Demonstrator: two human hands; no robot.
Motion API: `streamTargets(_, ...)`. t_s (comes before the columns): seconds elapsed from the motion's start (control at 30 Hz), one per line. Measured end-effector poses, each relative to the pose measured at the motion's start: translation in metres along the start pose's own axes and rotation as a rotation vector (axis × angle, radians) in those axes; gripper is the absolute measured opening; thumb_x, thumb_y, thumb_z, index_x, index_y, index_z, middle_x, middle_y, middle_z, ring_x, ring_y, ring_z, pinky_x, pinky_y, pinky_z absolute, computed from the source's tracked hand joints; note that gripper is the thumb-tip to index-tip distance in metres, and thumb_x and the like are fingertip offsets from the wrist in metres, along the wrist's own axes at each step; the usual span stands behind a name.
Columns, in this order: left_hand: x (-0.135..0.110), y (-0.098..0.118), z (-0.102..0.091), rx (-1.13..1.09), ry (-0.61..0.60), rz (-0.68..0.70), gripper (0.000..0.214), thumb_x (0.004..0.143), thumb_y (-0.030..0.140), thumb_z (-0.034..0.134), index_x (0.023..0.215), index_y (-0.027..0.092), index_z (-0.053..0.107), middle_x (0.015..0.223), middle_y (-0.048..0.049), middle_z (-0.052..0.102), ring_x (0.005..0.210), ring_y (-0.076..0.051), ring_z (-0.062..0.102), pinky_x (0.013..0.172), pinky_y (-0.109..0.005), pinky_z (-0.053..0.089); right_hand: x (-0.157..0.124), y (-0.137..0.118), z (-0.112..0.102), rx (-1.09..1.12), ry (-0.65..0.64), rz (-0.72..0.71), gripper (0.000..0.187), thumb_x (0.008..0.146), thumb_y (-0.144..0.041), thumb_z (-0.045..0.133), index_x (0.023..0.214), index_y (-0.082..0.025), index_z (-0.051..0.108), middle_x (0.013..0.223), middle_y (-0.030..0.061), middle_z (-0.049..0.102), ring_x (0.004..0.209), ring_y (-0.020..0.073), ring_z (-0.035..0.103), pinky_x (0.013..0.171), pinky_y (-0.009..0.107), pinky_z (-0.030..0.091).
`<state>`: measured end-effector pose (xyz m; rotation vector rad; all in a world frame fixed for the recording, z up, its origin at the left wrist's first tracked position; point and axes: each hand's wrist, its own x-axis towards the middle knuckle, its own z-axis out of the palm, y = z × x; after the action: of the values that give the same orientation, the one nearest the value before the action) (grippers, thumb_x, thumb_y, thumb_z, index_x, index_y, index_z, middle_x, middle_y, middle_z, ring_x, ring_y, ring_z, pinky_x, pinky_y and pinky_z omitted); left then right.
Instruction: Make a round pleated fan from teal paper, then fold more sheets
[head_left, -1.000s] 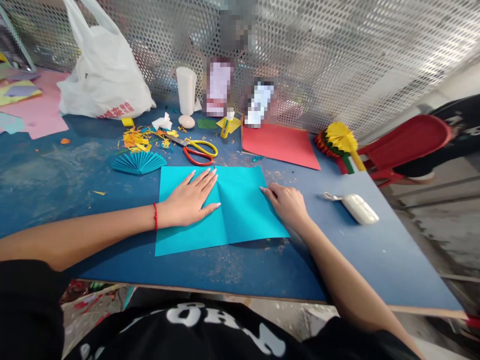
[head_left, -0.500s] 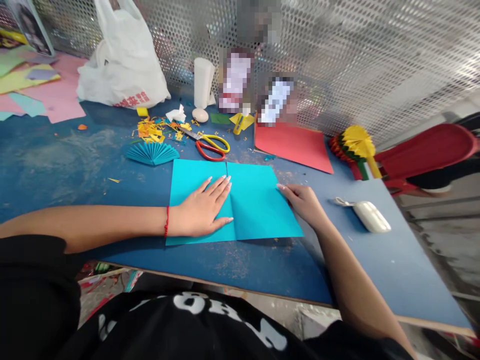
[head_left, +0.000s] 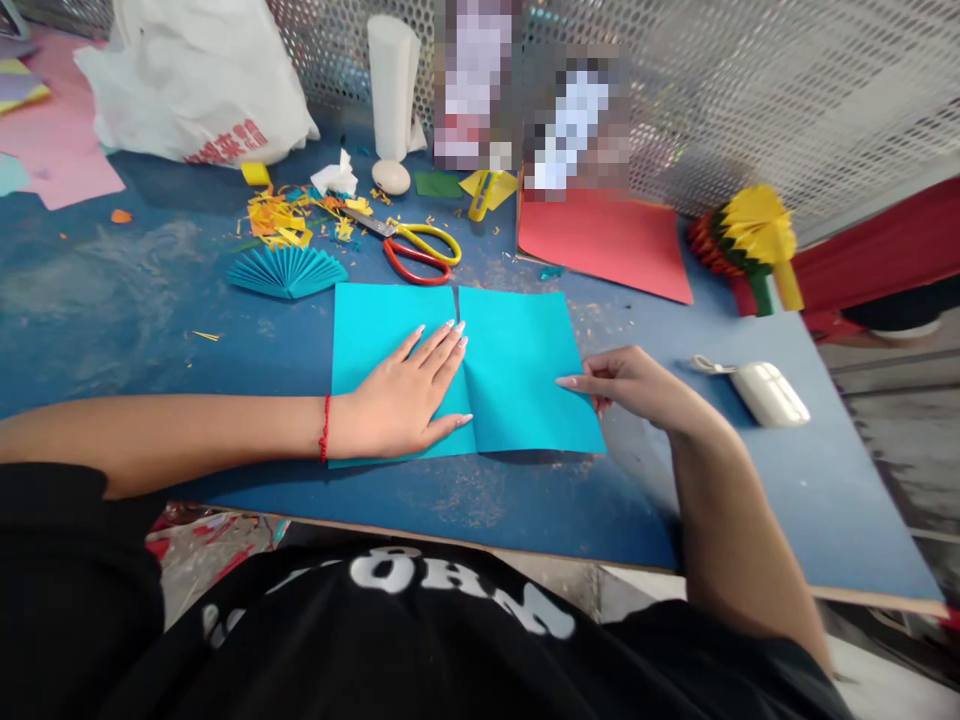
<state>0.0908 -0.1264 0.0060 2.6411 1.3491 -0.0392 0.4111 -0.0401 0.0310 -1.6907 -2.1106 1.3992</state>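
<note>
A bright blue sheet of paper (head_left: pixel 517 350) lies on the table in front of me, with a crease down its middle and a short slit at the crease's far end. My left hand (head_left: pixel 409 395) rests flat on the left half, fingers spread, their tips by the crease. At the sheet's right edge, my right hand (head_left: pixel 622 385) pinches the paper between thumb and fingers, lifting that edge slightly. Just beyond the sheet lie scissors (head_left: pixel 420 250) with one red and one yellow handle. A blue pleated paper fan (head_left: pixel 287 270) sits to their left.
Red paper (head_left: pixel 607 240) lies at the back right, near a yellow, green and red paper ornament (head_left: pixel 754 240). A white case (head_left: pixel 770 393) is on the right. Yellow paper scraps (head_left: pixel 281 215), a white plastic bag (head_left: pixel 195 85) and a white roll (head_left: pixel 392 90) stand or lie toward the mesh panel.
My right hand has shifted its hold toward the near end of the sheet's right edge, which now bends up a little. My left hand stays flat. The camera view has tilted down.
</note>
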Motion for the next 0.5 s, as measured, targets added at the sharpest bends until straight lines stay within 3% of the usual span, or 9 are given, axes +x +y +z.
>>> streamTargets(0.17,0.0,-0.0013,0.002,-0.021,0.012,0.007,0.087,0.109,0.062,0.028,0.168,-0.001,0.018,0.177,-0.0214,0.005,0.167,-0.034,0.002,0.136,-0.055,0.008,0.0003,0.0068,-0.0059,-0.005,-0.073,0.022,0.067,0.066,-0.082,0.079,0.05,-0.022,0.054,0.047,0.0003,0.054,0.048,0.0146,0.055,0.05,0.03,0.048)
streamTargets(0.3,0.0004,-0.0025,0.0028,-0.023,0.025,0.014,0.087,0.108,0.062,0.029,0.168,-0.001,0.017,0.177,-0.0221,0.004,0.167,-0.034,0.001,0.136,-0.055,0.006,-0.0015,0.0072,-0.009,-0.046,-0.016,0.006,0.067,0.071,-0.083,0.074,0.052,-0.021,0.058,0.05,0.0012,0.056,0.051,0.014,0.056,0.052,0.03,0.047)
streamTargets(0.5,0.0003,-0.002,0.0043,-0.022,0.009,0.035,0.091,0.108,0.065,0.029,0.168,-0.002,0.015,0.178,-0.0225,0.001,0.167,-0.035,-0.001,0.135,-0.057,0.004,-0.0055,0.0012,-0.0106,-0.088,-0.083,-0.033,0.067,0.059,-0.083,0.082,0.048,-0.022,0.055,0.049,-0.0009,0.052,0.05,0.0121,0.051,0.05,0.029,0.04)
